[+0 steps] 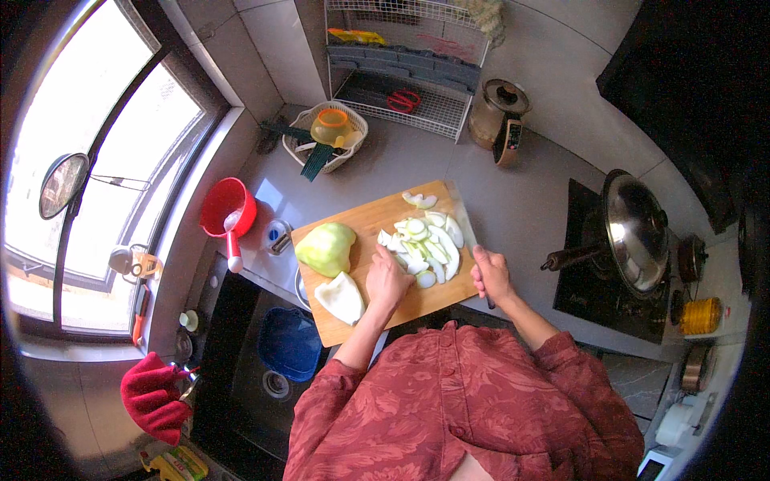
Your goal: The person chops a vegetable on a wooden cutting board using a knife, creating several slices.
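Observation:
My left hand (388, 279) is on the wooden cutting board (367, 255), its fingertips at the left edge of a pile of pale green-white vegetable slices (434, 249). My right hand (493, 273) is closed around a dark knife handle (491, 303) at the board's right edge. A wide, blurred blade (462, 207) extends away from it along that edge, right of the slices. A large pale green peeled piece (328, 248) and a hollowed white piece (341, 299) lie on the left of the board. A few slices (420, 199) sit apart near the far edge.
The black sink with a blue basin (290, 343) is at lower left. A red dipper (230, 207) and a white basket (355, 144) stand beyond the board. An electric kettle (498, 117) is at the back, beside a wire rack (409, 114). A lidded pan (634, 234) is on the cooktop at right.

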